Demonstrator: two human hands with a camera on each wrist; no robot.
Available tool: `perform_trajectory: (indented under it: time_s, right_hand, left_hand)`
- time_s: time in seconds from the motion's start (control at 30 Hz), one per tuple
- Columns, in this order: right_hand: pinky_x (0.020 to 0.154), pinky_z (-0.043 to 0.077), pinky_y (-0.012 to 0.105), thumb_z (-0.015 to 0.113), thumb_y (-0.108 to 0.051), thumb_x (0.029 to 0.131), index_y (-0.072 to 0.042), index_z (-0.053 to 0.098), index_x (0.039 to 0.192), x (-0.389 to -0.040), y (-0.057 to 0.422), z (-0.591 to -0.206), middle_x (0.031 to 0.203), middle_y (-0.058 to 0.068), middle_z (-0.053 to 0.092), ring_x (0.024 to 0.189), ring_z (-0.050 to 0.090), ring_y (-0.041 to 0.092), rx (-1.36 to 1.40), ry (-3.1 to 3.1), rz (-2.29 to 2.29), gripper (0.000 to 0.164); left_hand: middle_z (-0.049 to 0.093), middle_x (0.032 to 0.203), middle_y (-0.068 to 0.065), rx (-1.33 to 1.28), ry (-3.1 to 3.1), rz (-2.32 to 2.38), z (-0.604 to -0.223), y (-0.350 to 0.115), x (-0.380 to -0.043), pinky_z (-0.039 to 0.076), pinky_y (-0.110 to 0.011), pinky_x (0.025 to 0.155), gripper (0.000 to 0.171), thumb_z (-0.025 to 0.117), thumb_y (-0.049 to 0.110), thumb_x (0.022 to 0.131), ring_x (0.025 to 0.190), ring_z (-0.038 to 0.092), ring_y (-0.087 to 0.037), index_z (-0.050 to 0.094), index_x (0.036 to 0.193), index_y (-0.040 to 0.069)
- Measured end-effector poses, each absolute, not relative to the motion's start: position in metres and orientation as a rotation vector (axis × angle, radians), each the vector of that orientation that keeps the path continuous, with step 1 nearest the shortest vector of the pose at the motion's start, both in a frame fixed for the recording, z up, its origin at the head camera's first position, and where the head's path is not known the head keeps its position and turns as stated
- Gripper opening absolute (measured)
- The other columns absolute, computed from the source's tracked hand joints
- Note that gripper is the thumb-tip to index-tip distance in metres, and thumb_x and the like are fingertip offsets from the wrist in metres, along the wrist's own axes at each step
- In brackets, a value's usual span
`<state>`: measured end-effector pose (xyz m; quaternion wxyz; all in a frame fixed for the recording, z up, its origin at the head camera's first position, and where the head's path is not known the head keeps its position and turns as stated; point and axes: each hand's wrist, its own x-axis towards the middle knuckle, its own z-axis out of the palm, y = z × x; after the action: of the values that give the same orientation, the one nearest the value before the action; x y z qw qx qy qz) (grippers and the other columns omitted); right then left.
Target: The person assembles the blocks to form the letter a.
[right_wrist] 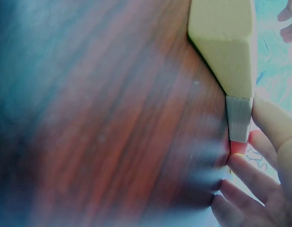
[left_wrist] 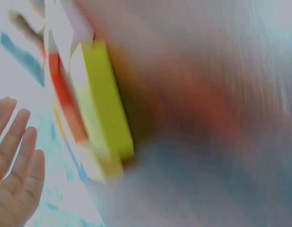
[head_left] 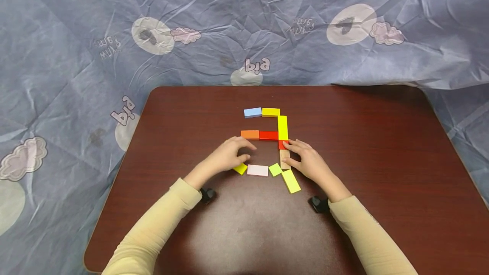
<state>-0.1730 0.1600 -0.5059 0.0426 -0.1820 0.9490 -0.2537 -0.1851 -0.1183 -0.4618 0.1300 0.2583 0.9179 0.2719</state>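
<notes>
My left hand (head_left: pixel 230 154) hovers open over the left end of the near row, its thumb and fingers apart and empty. Partly hidden beneath it is a yellow block (head_left: pixel 240 168); beside that lie a pale pink block (head_left: pixel 257 170) and a small lime green block (head_left: pixel 275 169). With fairly straight fingers, my right hand (head_left: pixel 308 160) touches the right column. Its thumb is on the plain wooden block (head_left: pixel 284 159) and a fingertip on the small red block (head_left: pixel 282 144). A yellow block (head_left: pixel 291 181) lies slanted below the column.
A long yellow block (head_left: pixel 282 127) tops the column. Left of it lie a red block (head_left: pixel 269 135) and an orange block (head_left: pixel 250 134) end to end. Farther back are a yellow block (head_left: pixel 271 112) and a blue block (head_left: pixel 253 112). A cloth hangs behind the brown table (head_left: pixel 363 139).
</notes>
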Motion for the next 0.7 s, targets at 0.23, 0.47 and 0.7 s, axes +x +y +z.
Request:
perform_trajectory:
  time_s: [0.23, 0.47, 0.7]
  right_hand:
    - [0.110, 0.036, 0.058, 0.074, -0.027, 0.088, -0.006, 0.055, 0.140, -0.173, 0.160, -0.506, 0.145, 0.020, 0.051, 0.138, 0.041, 0.043, -0.560, 2.903, -0.766, 0.058]
    - [0.110, 0.036, 0.058, 0.074, -0.027, 0.088, -0.006, 0.056, 0.139, -0.172, 0.163, -0.505, 0.145, 0.020, 0.051, 0.138, 0.042, 0.043, -0.552, 2.910, -0.770, 0.059]
    - [0.109, 0.037, 0.057, 0.075, -0.028, 0.088, -0.007, 0.056, 0.139, -0.169, 0.161, -0.505, 0.144, 0.020, 0.052, 0.138, 0.042, 0.042, -0.550, 2.904, -0.777, 0.059]
  left_hand:
    - [0.066, 0.121, -0.007, 0.507, 2.854, 0.888, -0.459, -0.156, -0.212, 0.047, -0.046, 0.102, 0.028, 0.067, 0.016, 0.093, 0.118, 0.059, -0.028, 0.068, 0.121, 0.011]
    - [0.060, 0.134, -0.011, 0.394, 2.850, 0.894, -0.473, -0.159, -0.258, 0.044, -0.049, 0.106, 0.033, 0.063, 0.019, 0.097, 0.127, 0.053, -0.031, 0.063, 0.129, 0.011]
    - [0.057, 0.140, -0.009, 0.361, 2.800, 0.852, -0.473, -0.143, -0.297, 0.039, -0.046, 0.112, 0.034, 0.060, 0.021, 0.099, 0.134, 0.048, -0.030, 0.063, 0.132, 0.014]
